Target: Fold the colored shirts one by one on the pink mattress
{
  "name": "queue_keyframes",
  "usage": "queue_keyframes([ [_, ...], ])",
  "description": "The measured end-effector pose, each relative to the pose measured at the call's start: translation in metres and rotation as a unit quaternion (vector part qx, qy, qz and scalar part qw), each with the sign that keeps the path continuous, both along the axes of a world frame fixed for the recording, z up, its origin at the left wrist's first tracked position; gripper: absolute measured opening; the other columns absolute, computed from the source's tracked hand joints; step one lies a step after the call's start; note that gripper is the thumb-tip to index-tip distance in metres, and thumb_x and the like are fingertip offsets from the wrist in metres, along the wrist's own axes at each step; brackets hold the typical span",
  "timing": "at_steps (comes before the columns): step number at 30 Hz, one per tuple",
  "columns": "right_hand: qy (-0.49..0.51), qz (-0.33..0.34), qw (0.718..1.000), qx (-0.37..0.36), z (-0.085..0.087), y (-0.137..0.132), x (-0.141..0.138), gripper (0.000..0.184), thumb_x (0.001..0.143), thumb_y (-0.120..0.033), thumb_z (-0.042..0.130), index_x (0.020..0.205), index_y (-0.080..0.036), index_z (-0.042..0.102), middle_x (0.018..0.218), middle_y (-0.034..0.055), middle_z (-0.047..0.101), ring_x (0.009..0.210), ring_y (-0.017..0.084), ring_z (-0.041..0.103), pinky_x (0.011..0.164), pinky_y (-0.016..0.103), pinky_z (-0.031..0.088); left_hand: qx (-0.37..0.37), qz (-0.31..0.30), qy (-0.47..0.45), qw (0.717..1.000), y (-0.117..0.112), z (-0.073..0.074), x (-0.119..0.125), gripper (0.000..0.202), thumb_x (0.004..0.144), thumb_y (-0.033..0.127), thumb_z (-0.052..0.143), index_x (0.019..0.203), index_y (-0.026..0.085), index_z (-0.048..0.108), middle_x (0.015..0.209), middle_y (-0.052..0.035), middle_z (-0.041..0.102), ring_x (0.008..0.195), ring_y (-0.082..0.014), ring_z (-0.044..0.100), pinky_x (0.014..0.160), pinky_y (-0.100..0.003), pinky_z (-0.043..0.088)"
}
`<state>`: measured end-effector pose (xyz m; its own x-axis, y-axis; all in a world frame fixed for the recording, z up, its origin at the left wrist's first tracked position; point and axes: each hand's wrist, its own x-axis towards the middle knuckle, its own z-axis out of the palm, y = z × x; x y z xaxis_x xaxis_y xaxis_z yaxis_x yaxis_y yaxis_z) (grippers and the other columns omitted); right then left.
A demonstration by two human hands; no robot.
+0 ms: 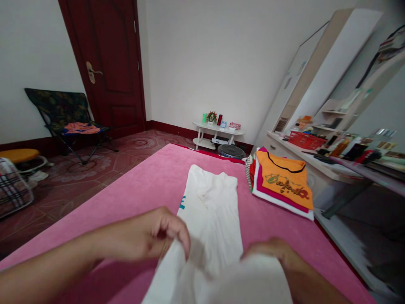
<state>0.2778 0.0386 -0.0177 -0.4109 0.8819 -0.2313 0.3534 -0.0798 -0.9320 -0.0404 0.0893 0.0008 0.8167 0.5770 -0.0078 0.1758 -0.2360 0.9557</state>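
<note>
A white T-shirt (212,200) lies lengthwise on the pink bed cover (142,185), its sides folded in to a narrow strip. Part of a teal print shows at its left edge. My left hand (158,234) pinches the near left part of the cloth between thumb and fingers. On the other side, my right hand (278,253) grips the near end, which is lifted and blurred. That raised cloth hides part of the right hand's fingers.
A folded clothes stack, topped by an orange shirt (281,171), sits at the bed's right edge. Beyond are a dressing table with a red basket (305,139), a low white stand (218,126), a folding chair (65,112) and a yellow stool (20,154).
</note>
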Motion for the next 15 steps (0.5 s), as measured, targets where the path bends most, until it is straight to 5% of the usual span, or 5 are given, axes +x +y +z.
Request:
queue_keyframes([
  [4,0.095,-0.179,0.978,0.056,0.012,0.104,-0.011,0.039,0.065,-0.051,0.074,0.082,-0.017,0.072,0.079,0.0055,0.072,0.069,0.021,0.066,0.065,0.031,0.052,-0.030,0.196,-0.037,0.979,0.099,0.012,0.029,0.032,0.076,0.041,0.069,0.092,0.013,0.067,0.081,-0.0047,0.069,0.067,-0.0139,0.063,0.063,-0.023,0.049],
  [8,0.116,-0.360,0.917,0.127,-0.042,0.182,0.000,0.044,0.060,-0.039,0.077,0.096,-0.016,0.065,0.080,0.0057,0.072,0.073,0.022,0.066,0.069,0.033,0.052,0.043,0.454,0.051,0.889,0.178,-0.026,0.056,0.038,0.080,0.027,0.062,0.116,0.015,0.057,0.100,-0.0096,0.068,0.083,-0.0183,0.067,0.073,-0.030,0.052],
  [12,0.132,-0.381,0.902,0.155,-0.105,0.204,0.012,0.063,0.062,-0.037,0.074,0.119,-0.018,0.054,0.083,0.0036,0.071,0.070,0.021,0.066,0.064,0.032,0.051,0.111,0.485,0.094,0.862,0.192,-0.089,0.068,0.045,0.075,0.020,0.065,0.119,0.017,0.057,0.117,-0.0132,0.062,0.110,-0.0248,0.058,0.094,-0.038,0.046],
  [15,0.155,-0.356,0.906,0.170,-0.121,0.203,0.017,0.070,0.062,-0.038,0.074,0.126,-0.020,0.050,0.087,0.0034,0.070,0.071,0.020,0.065,0.063,0.030,0.050,0.238,0.445,0.145,0.851,0.179,-0.117,0.072,0.042,0.079,0.024,0.063,0.120,0.017,0.060,0.127,-0.0138,0.055,0.122,-0.0266,0.050,0.105,-0.040,0.037],
])
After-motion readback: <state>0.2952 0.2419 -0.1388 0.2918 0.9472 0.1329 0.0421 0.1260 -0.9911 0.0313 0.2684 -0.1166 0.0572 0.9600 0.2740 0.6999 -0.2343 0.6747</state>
